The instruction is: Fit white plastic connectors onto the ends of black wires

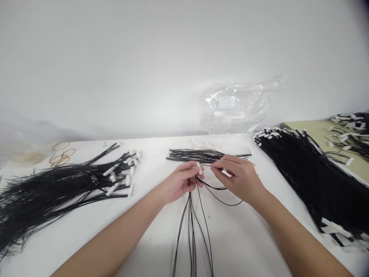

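My left hand [180, 181] pinches a small white connector [198, 167] between thumb and fingers. Several thin black wires [191, 227] run from that connector down toward me across the white table. My right hand [238, 175] is closed in a pinch just right of the connector, gripping one black wire [221, 188] that loops out below it. Behind both hands lies a small flat bundle of loose black wires [198, 155].
A large pile of black wires with white connectors [66, 184] lies at the left. A bigger heap of wire assemblies [314, 173] fills the right. Rubber bands [62, 154] sit far left by the wall; a clear plastic bag [239, 105] leans against it.
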`<state>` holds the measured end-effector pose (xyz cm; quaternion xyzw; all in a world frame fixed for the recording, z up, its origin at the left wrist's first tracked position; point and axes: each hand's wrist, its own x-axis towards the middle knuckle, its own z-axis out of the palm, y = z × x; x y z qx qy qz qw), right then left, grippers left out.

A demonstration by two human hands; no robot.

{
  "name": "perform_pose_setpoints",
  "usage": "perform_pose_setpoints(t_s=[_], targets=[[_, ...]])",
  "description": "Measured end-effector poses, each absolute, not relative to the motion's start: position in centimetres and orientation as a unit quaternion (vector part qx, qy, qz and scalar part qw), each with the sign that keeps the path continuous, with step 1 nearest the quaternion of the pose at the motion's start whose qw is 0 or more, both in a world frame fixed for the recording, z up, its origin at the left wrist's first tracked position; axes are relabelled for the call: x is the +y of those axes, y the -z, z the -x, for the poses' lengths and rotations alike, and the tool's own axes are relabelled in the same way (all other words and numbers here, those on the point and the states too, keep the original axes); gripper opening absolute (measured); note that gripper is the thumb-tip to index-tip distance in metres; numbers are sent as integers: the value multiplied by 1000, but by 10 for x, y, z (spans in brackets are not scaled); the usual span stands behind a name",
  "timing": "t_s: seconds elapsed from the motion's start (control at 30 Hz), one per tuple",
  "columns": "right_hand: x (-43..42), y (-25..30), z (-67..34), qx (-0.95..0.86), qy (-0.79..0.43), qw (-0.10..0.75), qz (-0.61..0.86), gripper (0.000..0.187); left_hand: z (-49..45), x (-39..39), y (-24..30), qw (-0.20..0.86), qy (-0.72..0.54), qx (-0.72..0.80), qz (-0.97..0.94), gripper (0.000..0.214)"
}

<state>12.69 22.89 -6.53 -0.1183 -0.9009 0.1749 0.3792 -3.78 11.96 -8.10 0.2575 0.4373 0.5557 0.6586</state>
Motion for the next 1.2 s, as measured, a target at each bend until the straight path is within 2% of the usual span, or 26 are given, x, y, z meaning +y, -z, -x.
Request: perform_pose_setpoints(t_s=[0.37,0.67,1.2], targets=[[229,65,-130,-922,-107,356,111,14,38,119,79,660,-545,448,-258,23],[229,67,-129,-919,-53,378,94,12,38,120,80,666,-536,450,-259,22],[221,67,-125,-909,-125,372,138,11,38,119,81,658,-540,452,-267,22]])
